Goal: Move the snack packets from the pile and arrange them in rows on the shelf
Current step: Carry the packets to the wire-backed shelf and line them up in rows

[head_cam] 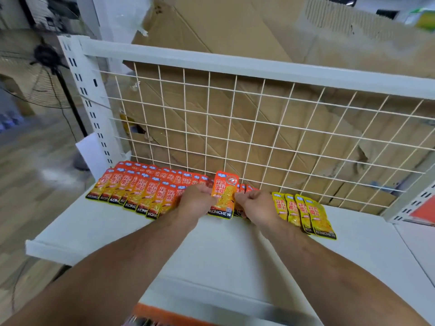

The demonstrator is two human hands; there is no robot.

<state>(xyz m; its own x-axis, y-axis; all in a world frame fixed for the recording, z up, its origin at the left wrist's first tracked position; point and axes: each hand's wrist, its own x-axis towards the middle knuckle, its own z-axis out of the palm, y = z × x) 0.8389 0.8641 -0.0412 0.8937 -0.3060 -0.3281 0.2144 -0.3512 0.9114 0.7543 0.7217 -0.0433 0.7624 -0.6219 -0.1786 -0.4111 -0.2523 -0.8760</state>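
An orange snack packet (223, 195) stands tilted up between my two hands at the back middle of the white shelf (117, 231). My left hand (196, 200) pinches its left edge, and my right hand (255, 203) pinches its right edge. To the left, several orange packets (134, 189) lie overlapping in rows. More orange packets (242, 188) lie partly hidden behind my hands. Several yellow packets (306, 212) lie overlapping to the right of my right hand.
A white wire grid (259, 128) backs the shelf, with flattened cardboard (235, 27) behind it. Slotted white uprights (87, 100) stand at both ends. A black floor fan (44, 64) stands at the left. An orange edge (164, 314) shows below the shelf front.
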